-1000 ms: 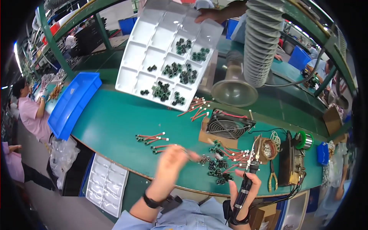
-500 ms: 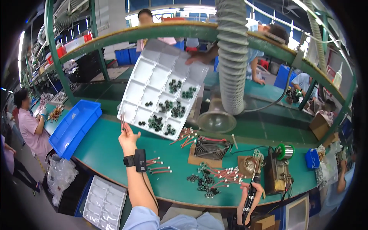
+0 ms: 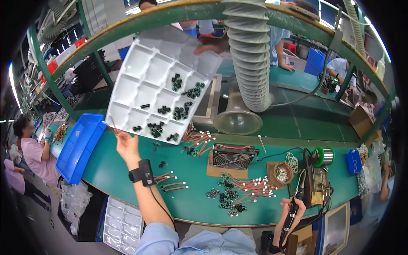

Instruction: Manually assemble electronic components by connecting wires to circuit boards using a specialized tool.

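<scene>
My left hand (image 3: 127, 146) holds metal tweezers (image 3: 111, 123) at the near-left corner of a white compartment tray (image 3: 135, 63). Clusters of small dark green and black components (image 3: 180, 112) lie in several of its pockets. The tray hangs tilted over the bench, its far right edge gripped by another person's hand (image 3: 210, 44). Whether my fingers also press the tray's corner is hard to tell. Lower right, my right hand (image 3: 301, 205) is closed round a black soldering iron (image 3: 293, 212). Loose components (image 3: 162, 164) lie on the green bench below the tray.
Red wires with white connectors (image 3: 255, 189) and more components (image 3: 231, 197) lie mid-bench. Behind them stands a fan (image 3: 231, 156). A solder spool (image 3: 325, 156) is at right, a blue bin (image 3: 80, 146) at left. A ribbed duct (image 3: 248, 55) and green rail (image 3: 182, 19) cross above.
The tray and my left hand have shifted left. Some small components now lie on the bench below the tray's near edge. My right hand still holds the soldering iron.
</scene>
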Action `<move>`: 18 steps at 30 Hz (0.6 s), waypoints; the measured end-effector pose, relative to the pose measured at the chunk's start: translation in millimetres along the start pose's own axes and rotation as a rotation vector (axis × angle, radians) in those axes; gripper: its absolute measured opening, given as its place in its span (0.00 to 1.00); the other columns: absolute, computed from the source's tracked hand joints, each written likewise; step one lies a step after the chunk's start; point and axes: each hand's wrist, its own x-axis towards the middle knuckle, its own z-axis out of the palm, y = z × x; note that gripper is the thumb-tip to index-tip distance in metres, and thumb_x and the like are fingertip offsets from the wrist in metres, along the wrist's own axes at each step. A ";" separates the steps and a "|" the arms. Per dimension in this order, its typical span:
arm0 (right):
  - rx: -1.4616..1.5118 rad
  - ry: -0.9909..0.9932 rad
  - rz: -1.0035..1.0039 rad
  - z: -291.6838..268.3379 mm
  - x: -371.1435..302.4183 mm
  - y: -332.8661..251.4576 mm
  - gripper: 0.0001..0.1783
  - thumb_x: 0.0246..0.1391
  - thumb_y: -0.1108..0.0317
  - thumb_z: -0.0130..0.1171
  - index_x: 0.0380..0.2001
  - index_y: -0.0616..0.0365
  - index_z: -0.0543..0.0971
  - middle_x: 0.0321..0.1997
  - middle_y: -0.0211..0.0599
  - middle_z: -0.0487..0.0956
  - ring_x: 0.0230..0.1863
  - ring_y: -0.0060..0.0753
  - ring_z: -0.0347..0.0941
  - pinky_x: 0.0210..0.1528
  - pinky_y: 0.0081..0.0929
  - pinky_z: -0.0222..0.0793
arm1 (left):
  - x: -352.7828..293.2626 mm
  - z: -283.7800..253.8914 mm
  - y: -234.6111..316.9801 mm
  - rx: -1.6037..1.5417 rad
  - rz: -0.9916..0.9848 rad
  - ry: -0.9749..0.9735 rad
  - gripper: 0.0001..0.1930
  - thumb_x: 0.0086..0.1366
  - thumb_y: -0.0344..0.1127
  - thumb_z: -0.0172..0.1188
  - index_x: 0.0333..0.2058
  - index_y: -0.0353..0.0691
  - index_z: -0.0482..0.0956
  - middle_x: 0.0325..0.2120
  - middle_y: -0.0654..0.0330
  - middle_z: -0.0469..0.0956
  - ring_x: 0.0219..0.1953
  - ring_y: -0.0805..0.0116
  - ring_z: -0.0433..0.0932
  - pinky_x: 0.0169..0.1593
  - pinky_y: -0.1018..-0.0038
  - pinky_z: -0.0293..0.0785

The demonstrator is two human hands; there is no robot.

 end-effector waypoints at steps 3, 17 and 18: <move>0.011 0.003 0.015 3.8 2.2 7.1 0.15 0.55 0.75 0.48 0.46 0.58 0.62 0.35 0.41 0.74 0.34 0.27 0.69 0.43 0.26 0.63 | 9.5 8.4 12.1 0.030 0.022 -0.044 0.09 0.63 0.37 0.49 0.41 0.49 0.74 0.35 0.76 0.78 0.33 0.87 0.73 0.56 0.48 0.40; 0.001 -0.013 0.044 12.3 6.4 21.7 0.15 0.55 0.75 0.48 0.45 0.59 0.61 0.34 0.43 0.74 0.33 0.28 0.70 0.41 0.24 0.65 | -2.6 10.0 -3.9 -0.260 -0.155 -0.006 0.05 0.60 0.34 0.55 0.35 0.44 0.73 0.30 0.69 0.77 0.26 0.83 0.70 0.44 0.68 0.60; 0.005 -0.007 0.029 12.2 7.5 18.3 0.15 0.55 0.75 0.48 0.45 0.59 0.61 0.34 0.43 0.74 0.33 0.28 0.70 0.41 0.24 0.65 | -6.0 10.7 -2.6 -0.222 -0.182 -0.057 0.05 0.60 0.34 0.54 0.35 0.44 0.73 0.30 0.68 0.77 0.25 0.83 0.69 0.43 0.69 0.62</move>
